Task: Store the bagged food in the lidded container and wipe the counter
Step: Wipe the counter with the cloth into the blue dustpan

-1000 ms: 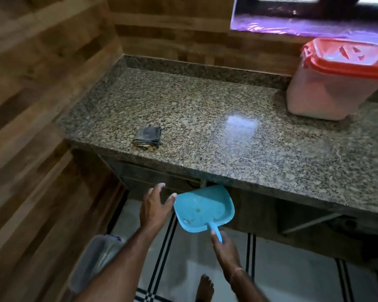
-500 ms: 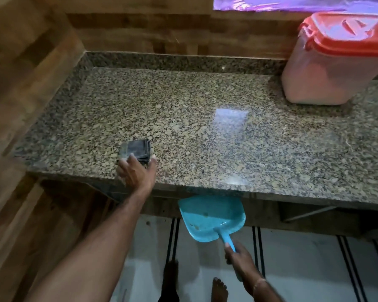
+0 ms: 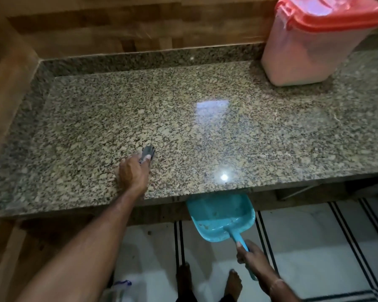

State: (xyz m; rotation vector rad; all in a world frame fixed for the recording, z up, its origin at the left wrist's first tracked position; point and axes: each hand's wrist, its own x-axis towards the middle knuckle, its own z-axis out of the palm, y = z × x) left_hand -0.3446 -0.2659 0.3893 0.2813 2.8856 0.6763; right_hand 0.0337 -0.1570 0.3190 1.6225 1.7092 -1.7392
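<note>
Left hand [image 3: 133, 173]: a second ago it hung below the counter [image 3: 205, 127]; now its fingers curl over the cloth [image 3: 148, 151] and press it down near the front edge.
Right hand [image 3: 252, 259]: closed round the handle of the dustpan [image 3: 219, 215], held under the counter lip (likely to catch crumbs).
Container [image 3: 310, 51]: back right of the counter, red lid on; storing looks done and wiping is just starting.

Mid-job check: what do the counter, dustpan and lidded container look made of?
Counter: polished speckled stone, likely granite; it mirrors light. Dustpan: smooth turquoise moulded plastic, lightly soiled. Lidded container: cloudy translucent plastic body, glossy red plastic lid with side clips.
</note>
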